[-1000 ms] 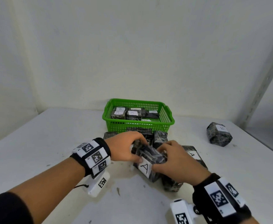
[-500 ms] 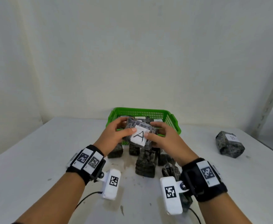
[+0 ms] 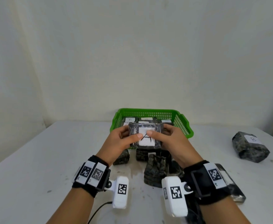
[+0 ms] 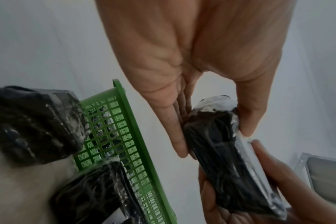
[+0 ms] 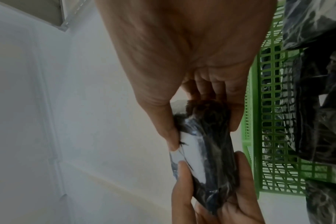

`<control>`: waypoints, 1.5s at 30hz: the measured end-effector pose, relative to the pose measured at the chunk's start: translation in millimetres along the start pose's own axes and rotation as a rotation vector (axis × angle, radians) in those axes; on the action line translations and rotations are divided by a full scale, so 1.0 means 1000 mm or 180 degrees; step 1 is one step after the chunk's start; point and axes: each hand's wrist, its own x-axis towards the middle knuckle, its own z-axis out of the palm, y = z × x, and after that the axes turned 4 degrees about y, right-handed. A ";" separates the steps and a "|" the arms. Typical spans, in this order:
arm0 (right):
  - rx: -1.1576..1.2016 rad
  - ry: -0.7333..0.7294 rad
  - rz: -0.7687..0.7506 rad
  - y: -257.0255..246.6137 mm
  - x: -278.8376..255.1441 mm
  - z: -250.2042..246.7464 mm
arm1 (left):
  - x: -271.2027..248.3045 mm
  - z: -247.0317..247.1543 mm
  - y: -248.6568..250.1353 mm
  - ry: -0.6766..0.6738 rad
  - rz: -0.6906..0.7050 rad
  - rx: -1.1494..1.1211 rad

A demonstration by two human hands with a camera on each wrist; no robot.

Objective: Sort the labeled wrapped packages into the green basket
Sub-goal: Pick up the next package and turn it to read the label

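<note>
Both thumbs press the white "A" label while the fingers (image 4: 179,136) curl behind, so the left hand (image 3: 118,143) and right hand (image 3: 173,141) clamp the wrapped package (image 3: 146,137) between them. It hangs above the near rim of the green basket (image 3: 183,126), which holds more labeled packages. Others sit on the surface (image 3: 35,159), one marked "B" package (image 3: 250,148) well apart at right.

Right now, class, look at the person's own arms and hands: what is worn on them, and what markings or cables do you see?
Both forearms are bare. The left hand and right hand wear no gloves. Each wrist has a black band with white square-code tags. A white camera block with its own code hangs from each band. A black cable trails from the left one.
</note>
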 end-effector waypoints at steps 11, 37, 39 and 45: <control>-0.0376 -0.0119 -0.0205 -0.014 -0.001 0.000 | -0.002 -0.001 -0.001 0.0117 0.0284 -0.0253; 0.0012 -0.0093 -0.0359 0.007 -0.013 -0.003 | -0.011 0.006 -0.007 0.0192 0.0412 -0.0151; 0.0002 -0.0039 -0.0404 0.006 -0.014 -0.003 | -0.011 0.005 -0.008 0.0207 0.0396 -0.0165; 0.0034 0.0106 -0.0505 0.007 -0.016 0.004 | -0.013 0.005 -0.008 0.0194 0.0493 -0.0097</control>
